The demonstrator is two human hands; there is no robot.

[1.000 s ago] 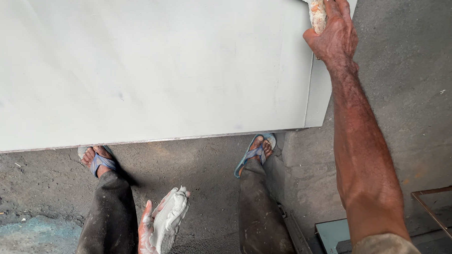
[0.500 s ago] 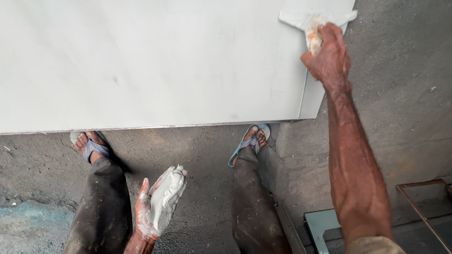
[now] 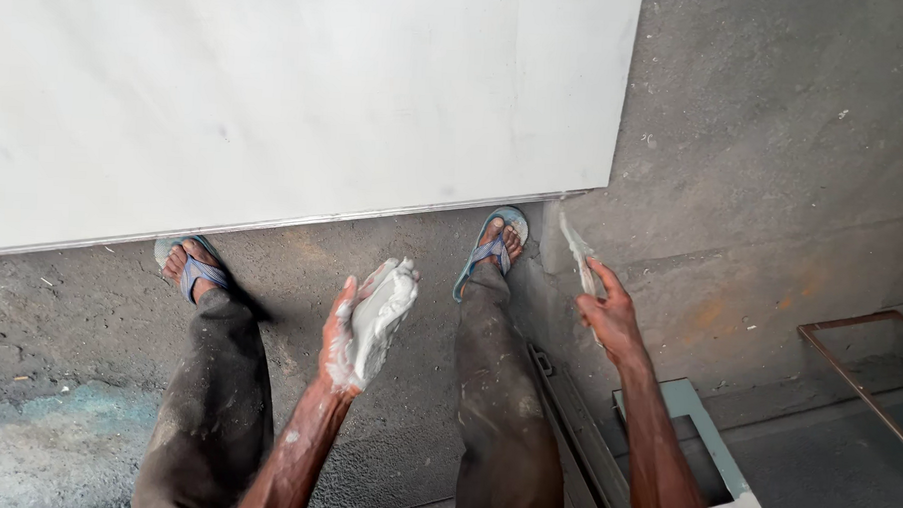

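Lower right, nearest: pale metal frame pieces and a rusty angle-iron frame lying on the concrete floor.

Two legs in dark, dust-smeared trousers stand on the floor; feet in blue flip-flops, left one and right one, toes just under the edge of the panel.

Left hand: palm up, fingers cupped around a lump of white putty; putty fills the palm and smears the wrist. Hand sits between the two knees, above the floor.

Right hand: closed on the handle end of a thin putty blade, blade white-coated, pointing up and away toward the panel's lower right corner, not touching it.

Floor: rough grey concrete, stained, a bluish-green patch lower left, white specks scattered.

Farther: large flat white panel, smooth, faint grey marks, fills the upper left; thin bright strip along its lower edge. Beside it on the right, grey concrete surface with orange-brown staining lower down.
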